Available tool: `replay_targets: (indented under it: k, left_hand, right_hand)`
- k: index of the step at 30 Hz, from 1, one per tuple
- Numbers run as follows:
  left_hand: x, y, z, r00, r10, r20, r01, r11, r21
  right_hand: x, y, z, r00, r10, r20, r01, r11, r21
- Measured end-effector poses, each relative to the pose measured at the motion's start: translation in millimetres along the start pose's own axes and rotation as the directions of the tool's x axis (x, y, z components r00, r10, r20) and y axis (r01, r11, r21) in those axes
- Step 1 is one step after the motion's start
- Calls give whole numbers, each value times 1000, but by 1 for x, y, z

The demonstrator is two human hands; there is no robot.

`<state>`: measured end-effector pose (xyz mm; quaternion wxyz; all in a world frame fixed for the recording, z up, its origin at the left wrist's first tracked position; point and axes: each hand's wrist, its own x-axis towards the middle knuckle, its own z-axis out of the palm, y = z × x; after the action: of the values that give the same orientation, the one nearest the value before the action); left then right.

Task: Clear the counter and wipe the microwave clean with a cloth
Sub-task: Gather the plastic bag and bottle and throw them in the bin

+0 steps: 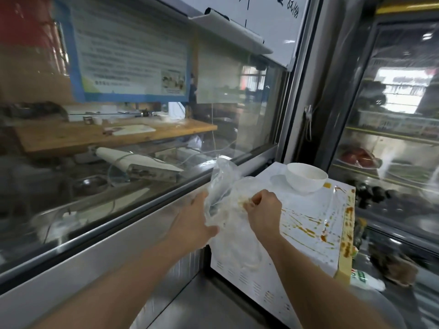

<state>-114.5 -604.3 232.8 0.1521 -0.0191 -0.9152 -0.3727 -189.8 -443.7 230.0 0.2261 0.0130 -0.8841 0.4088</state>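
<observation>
Both of the person's hands hold a clear plastic bag [223, 200] above the near-left part of the white microwave [308, 231] top. The left hand [192, 224] grips the bag's left side, fingers wrapped behind the film. The right hand [263, 207] pinches the bag's right edge with curled fingers. A white bowl [307, 178] stands upright on the far part of the microwave top. Brown sauce smears [306, 227] streak the top's right half and right edge. A glass partition [142, 162] runs along the left.
</observation>
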Motion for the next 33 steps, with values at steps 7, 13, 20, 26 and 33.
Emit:
replay_targets:
  k: [7, 13, 20, 26, 33]
  left_hand:
    - [9, -8, 22, 993, 80, 91, -90, 990, 108]
    - [13, -4, 32, 990, 87, 111, -99, 989, 110]
    - [18, 4, 44, 981, 60, 184, -98, 973, 208]
    - [23, 12, 61, 970, -9, 245, -71, 946, 315]
    - [31, 15, 81, 988, -29, 154, -41, 902, 429]
  right_hand:
    - [6, 16, 10, 989, -74, 131, 78, 997, -26]
    - [3, 32, -4, 950, -138, 280, 128, 990, 55]
    - [6, 37, -28, 922, -192, 336, 200, 980, 12]
    - [20, 35, -55, 932, -257, 256, 280, 958, -60]
    - [32, 33, -56, 882, -173, 438, 259, 955, -143]
